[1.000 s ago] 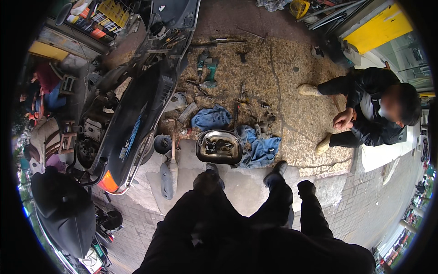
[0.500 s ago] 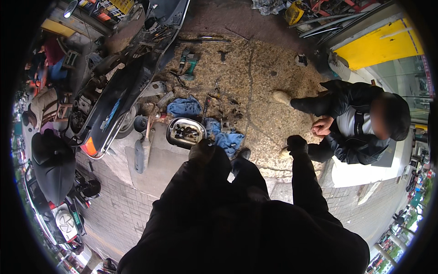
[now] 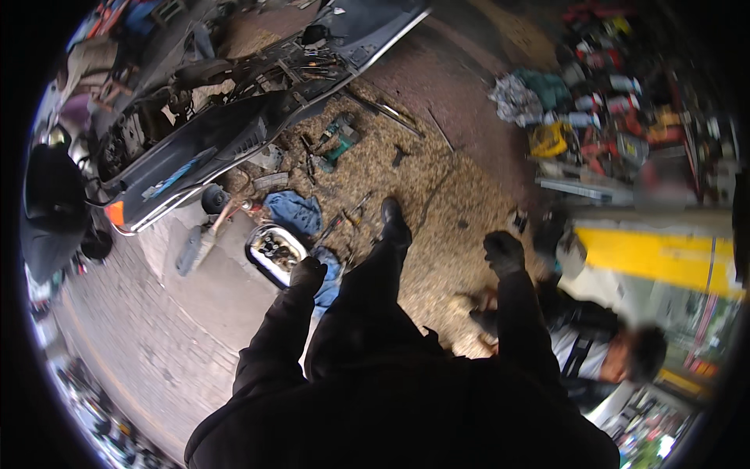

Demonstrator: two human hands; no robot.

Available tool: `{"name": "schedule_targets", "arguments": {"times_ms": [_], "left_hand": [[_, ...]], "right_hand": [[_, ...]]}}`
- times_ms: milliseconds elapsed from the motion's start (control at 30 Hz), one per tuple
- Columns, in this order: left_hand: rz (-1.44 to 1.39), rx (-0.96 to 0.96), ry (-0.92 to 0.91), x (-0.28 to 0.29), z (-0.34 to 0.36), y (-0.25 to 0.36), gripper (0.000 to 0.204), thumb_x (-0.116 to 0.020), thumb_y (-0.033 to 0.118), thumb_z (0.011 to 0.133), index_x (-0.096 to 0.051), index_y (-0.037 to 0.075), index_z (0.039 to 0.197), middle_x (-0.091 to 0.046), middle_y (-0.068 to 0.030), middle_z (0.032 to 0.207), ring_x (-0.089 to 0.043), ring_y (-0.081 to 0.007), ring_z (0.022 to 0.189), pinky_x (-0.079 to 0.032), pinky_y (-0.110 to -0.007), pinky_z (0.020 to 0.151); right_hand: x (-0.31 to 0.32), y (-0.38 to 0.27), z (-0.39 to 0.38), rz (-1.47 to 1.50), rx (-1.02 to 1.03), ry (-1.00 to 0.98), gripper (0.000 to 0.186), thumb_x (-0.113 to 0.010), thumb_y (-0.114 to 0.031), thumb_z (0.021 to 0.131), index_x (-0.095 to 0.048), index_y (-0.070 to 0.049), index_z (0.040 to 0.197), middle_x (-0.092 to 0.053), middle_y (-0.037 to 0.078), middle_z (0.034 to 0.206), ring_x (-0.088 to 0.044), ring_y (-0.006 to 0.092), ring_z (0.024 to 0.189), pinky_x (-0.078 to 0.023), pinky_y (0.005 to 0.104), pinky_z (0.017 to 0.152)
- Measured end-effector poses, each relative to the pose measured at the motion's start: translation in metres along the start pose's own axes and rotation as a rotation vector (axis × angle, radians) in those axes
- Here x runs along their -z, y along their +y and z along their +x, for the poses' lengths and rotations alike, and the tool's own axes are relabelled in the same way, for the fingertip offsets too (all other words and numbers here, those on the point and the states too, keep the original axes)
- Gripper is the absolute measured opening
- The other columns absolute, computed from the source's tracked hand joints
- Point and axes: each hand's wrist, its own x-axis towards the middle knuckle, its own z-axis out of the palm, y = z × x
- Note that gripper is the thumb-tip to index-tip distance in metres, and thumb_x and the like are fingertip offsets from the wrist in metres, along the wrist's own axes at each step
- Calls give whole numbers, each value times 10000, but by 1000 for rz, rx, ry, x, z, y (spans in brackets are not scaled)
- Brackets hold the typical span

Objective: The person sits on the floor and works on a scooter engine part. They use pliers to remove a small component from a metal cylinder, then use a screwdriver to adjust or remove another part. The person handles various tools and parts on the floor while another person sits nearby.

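As L hand (image 3: 309,273) part-hides cloth (image 3: 328,291), pan (image 3: 264,269) nr, scooter (image 3: 234,148)

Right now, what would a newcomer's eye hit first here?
Probably the long dark scooter body slanting across the upper left, then the bright yellow panel at the right. Nearer the middle, a metal tray holding dark parts lies just up and left of the left hand, with a blue cloth above it in view.

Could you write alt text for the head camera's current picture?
Someone's left hand and right hand hang above pebbly ground, their grip unclear. Near the left lie blue cloth and a tray of parts; beyond, green power tools and a scooter; lower right, another person.
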Motion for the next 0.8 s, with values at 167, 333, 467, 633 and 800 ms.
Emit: {"name": "schedule_targets", "arguments": {"times_ms": [167,333,467,633,800], "left_hand": [[-501,433,-228,7,130,71,388,-671,340,812,-671,57,1078,-675,-205,1078,-643,-363,1015,-519,-423,849],[-869,675,-8,83,178,124,449,-666,344,817,-640,10,1116,-681,-194,1078,-654,-324,1017,-513,-382,867],[-1078,876,187,99,180,135,411,-659,350,837,-649,7,1064,-692,-182,1014,-671,-298,957,-518,-375,839],[-1074,1106,419,81,156,140,252,-707,207,829,-659,1,967,-690,-128,882,-654,-217,830,-509,-344,768],[-1246,1313,630,64,163,161,201,-662,118,876,-623,-16,1021,-659,-71,872,-596,-131,780,-487,-277,710]], "right_hand": [[8,7,185,503,-453,-92,241,-524,-112,944,-512,-110,703,-349,60,576,-270,173,388,-291,358,405],[-48,-85,311,-89,-91,-494,98,-535,-90,928,-599,-43,871,-445,83,698,-439,196,559,-404,434,541],[-142,-138,416,190,-340,-545,197,-528,-49,905,-500,-89,714,-439,94,683,-450,195,582,-367,388,513],[-250,-209,526,-1105,510,-575,223,-676,-289,795,-656,-113,930,-682,127,930,-654,271,840,-514,399,778],[-380,-275,611,-1236,784,-583,300,-631,-373,804,-664,-152,1004,-672,146,1062,-637,318,1005,-495,404,879]]}}
